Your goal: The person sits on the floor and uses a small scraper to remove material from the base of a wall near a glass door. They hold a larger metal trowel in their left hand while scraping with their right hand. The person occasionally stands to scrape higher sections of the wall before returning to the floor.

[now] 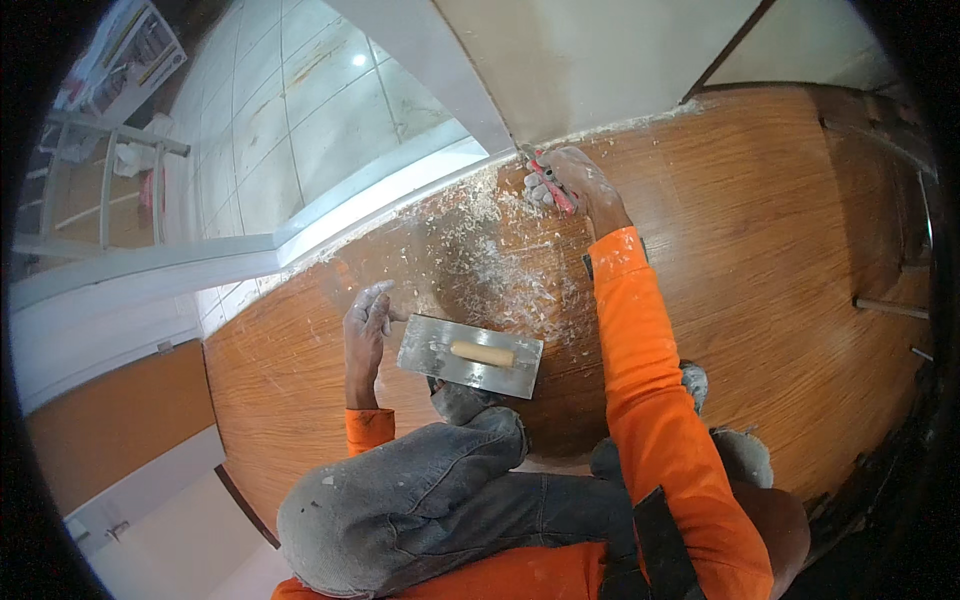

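My right hand (585,185) reaches to the foot of the wall, closed round a red-handled tool (557,190). Its narrow metal end points at the corner by the door frame; the exact kind of tool is hard to make out. Dust whitens my fingers. On the left, my left hand (367,325) is held above the floor with loosely bent fingers and nothing visible in them. Just right of it, a steel plastering trowel (425,345) lies with its wooden handle (483,353) upward, in front of my shoe (462,402).
White flakes and dust (500,285) cover the wood-look floor (740,240) between my hands. A raised white threshold (385,200) borders the tiled area (310,110) at far left. The pale wall (600,70) rises ahead. A white metal frame (108,190) stands at the left.
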The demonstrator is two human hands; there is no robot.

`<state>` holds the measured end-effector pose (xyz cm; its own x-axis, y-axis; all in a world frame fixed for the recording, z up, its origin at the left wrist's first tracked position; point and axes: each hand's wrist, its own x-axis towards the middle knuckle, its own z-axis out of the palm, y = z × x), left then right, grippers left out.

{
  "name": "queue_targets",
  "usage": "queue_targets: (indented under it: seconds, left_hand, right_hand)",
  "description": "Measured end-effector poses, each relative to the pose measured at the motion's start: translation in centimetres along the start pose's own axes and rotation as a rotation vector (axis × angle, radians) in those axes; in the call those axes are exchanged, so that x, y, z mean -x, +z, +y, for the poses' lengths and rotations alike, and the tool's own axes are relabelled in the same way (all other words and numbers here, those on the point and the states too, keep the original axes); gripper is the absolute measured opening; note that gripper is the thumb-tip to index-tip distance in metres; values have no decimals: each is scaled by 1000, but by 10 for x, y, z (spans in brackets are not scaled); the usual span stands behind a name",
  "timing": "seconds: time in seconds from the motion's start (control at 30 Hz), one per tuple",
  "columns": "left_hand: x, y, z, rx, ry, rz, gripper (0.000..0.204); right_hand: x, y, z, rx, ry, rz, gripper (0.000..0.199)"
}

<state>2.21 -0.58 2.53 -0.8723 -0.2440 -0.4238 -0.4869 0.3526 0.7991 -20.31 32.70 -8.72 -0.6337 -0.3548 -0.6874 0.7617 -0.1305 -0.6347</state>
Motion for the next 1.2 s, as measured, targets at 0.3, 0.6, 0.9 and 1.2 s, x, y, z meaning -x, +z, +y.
queue_targets:
  seconds: [0.3, 0.6, 0.9, 1.2]
  left_hand:
    - [11, 18, -15, -99, -6, -215, 44]
    - [14, 95, -34, 1108, -234, -324, 47]
    - [18, 47, -30, 961, -336, 98, 28]
    - [-4, 34, -42, 839, -354, 124, 23]
  right_hand:
    - [75, -4, -6, 5, -156, -122, 36]
    - [108, 150, 90, 589, -619, -296, 33]
    - [24, 29, 46, 1061, -803, 913, 43]
    - [-36, 52, 65, 1423, -359, 908, 72]
